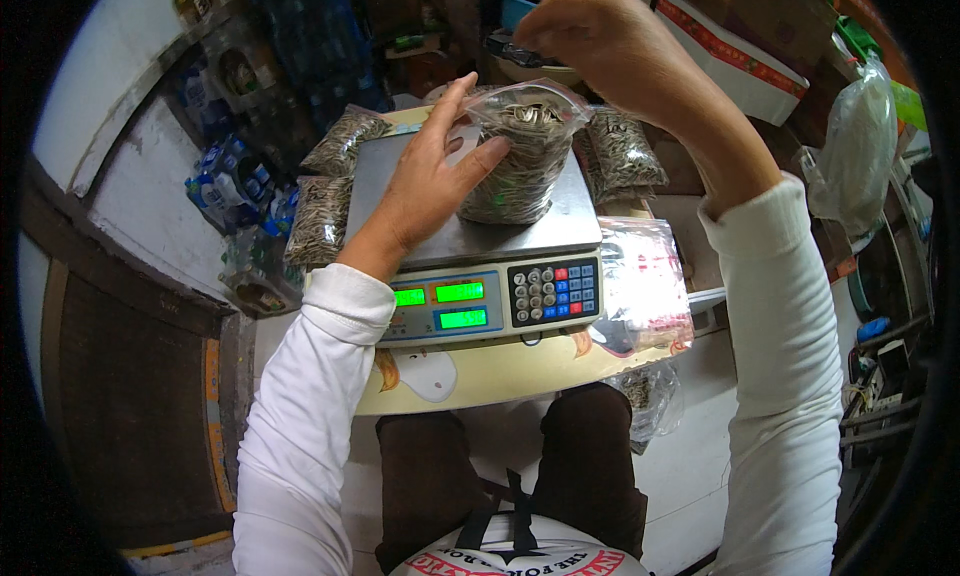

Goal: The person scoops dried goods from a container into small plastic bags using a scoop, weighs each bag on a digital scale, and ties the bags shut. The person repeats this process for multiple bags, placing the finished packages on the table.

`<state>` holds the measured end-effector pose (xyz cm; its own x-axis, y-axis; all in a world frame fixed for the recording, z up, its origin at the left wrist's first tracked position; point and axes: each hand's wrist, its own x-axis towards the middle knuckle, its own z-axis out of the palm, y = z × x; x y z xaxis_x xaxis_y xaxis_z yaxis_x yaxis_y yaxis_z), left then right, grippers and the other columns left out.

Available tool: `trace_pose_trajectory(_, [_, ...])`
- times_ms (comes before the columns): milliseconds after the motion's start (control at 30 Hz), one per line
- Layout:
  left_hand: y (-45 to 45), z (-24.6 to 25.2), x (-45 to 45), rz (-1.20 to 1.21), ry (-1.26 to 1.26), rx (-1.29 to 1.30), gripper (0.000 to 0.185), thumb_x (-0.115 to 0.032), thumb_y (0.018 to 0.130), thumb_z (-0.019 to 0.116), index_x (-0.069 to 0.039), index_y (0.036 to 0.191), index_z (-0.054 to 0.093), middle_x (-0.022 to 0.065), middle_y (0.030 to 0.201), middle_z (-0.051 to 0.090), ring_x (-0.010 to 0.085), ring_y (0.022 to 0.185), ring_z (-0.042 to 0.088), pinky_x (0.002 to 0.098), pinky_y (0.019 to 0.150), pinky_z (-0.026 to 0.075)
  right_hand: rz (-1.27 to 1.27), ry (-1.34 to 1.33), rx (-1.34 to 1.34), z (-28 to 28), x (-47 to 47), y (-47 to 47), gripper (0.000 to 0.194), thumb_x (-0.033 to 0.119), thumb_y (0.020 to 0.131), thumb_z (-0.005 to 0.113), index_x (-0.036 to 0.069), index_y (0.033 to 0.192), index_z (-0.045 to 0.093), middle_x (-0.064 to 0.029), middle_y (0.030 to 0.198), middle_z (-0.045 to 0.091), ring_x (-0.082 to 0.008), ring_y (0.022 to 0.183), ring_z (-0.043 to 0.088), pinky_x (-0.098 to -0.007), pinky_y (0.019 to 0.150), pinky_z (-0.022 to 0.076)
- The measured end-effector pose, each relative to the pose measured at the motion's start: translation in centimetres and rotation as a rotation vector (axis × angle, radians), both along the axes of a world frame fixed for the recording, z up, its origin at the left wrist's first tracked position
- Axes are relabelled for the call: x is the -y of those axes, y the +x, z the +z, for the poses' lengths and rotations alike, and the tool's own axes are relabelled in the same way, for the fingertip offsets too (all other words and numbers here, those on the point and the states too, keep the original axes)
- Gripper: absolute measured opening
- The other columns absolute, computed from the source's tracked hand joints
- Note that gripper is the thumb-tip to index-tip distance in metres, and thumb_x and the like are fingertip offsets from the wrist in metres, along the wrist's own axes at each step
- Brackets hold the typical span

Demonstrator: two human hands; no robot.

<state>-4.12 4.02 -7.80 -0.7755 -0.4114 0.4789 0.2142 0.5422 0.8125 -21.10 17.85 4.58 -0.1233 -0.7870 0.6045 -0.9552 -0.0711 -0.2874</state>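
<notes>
A clear zip-lock bag (517, 171) packed with small, slender, silvery-brown pieces stands upright on the steel pan (442, 238) of an electronic counting scale, its mouth gaping. My left hand (427, 178) is at the bag's left side with fingers spread; the thumb overlaps the bag near its rim. My right hand (600, 43) is raised beyond and to the right of the bag mouth, fingers bent down; whether anything is in them is hidden. In front of the pan, the green displays (459, 291) are lit beside the keypad (555, 291).
Filled bags lie left (319, 220) and right (626, 152) of the scale on a small yellow table (480, 388). Flat clear plastic bags (645, 283) lie at its right. A partly filled bag (649, 403) is below the edge. Shrink-wrapped bottles (240, 178) stand left; a white carton (731, 58) is at back right.
</notes>
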Motion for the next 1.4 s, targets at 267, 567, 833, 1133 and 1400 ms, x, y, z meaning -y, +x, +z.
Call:
trace_pose_trajectory(267, [-0.4, 1.1, 0.0, 0.091, 0.018, -0.066, 0.058, -0.027, 0.101, 0.069, 0.0, 0.149, 0.049, 0.018, 0.141, 0.059, 0.0239, 0.128, 0.059, 0.0348, 0.109, 0.047, -0.144, -0.099, 0.581, -6.6, -5.6, -3.2, 0.059, -0.007, 0.085, 0.052, 0.005, 0.142, 0.06, -0.0227, 0.141, 0.061, -0.0325, 0.129, 0.06, -0.0439, 0.108, 0.0503])
trace_pose_trajectory(567, [-1.1, 2.1, -0.6, 0.135, -0.018, -0.017, 0.026, -0.013, 0.099, 0.068, 0.002, 0.121, 0.068, 0.009, 0.114, 0.072, 0.0143, 0.104, 0.067, 0.0287, 0.092, 0.053, 0.008, -0.01, 0.717, -9.8, -4.1, -0.7, 0.045, 0.007, 0.092, 0.071, 0.0, 0.136, 0.062, -0.0146, 0.125, 0.069, -0.022, 0.111, 0.066, -0.0352, 0.098, 0.0533])
trace_pose_trajectory(833, [-0.5, 2.0, -0.4, 0.28, -0.085, -0.005, 0.017, -0.01, 0.094, 0.07, -0.002, 0.108, 0.072, 0.0102, 0.102, 0.074, 0.0184, 0.09, 0.071, 0.0313, 0.081, 0.055, -0.083, -0.111, 0.648, -11.0, -2.2, 0.2, 0.025, 0.011, 0.096, 0.072, -0.003, 0.117, 0.07, -0.0133, 0.099, 0.075, -0.0193, 0.087, 0.071, -0.0325, 0.078, 0.0564])
trace_pose_trajectory(1133, [0.4, 2.0, -1.1, 0.358, -0.181, -0.032, 0.007, -0.007, 0.092, 0.071, -0.001, 0.095, 0.071, 0.011, 0.09, 0.072, 0.0221, 0.079, 0.07, 0.0342, 0.071, 0.054, -0.176, -0.102, 0.604, -10.4, -2.8, 1.1, 0.015, 0.008, 0.097, 0.072, -0.002, 0.108, 0.071, -0.0079, 0.093, 0.073, -0.0122, 0.085, 0.066, -0.0281, 0.076, 0.0534])
trace_pose_trajectory(1400, [2.2, 4.5, -2.7, 0.347, -0.354, -0.129, 0.006, -0.004, 0.09, 0.071, -0.001, 0.09, 0.066, 0.0103, 0.087, 0.065, 0.0229, 0.074, 0.066, 0.0348, 0.066, 0.052, -0.153, -0.159, 0.608, -9.9, -4.3, 1.8, 0.01, 0.007, 0.097, 0.073, -0.001, 0.103, 0.074, -0.0037, 0.086, 0.073, -0.0076, 0.08, 0.064, -0.0248, 0.07, 0.052])
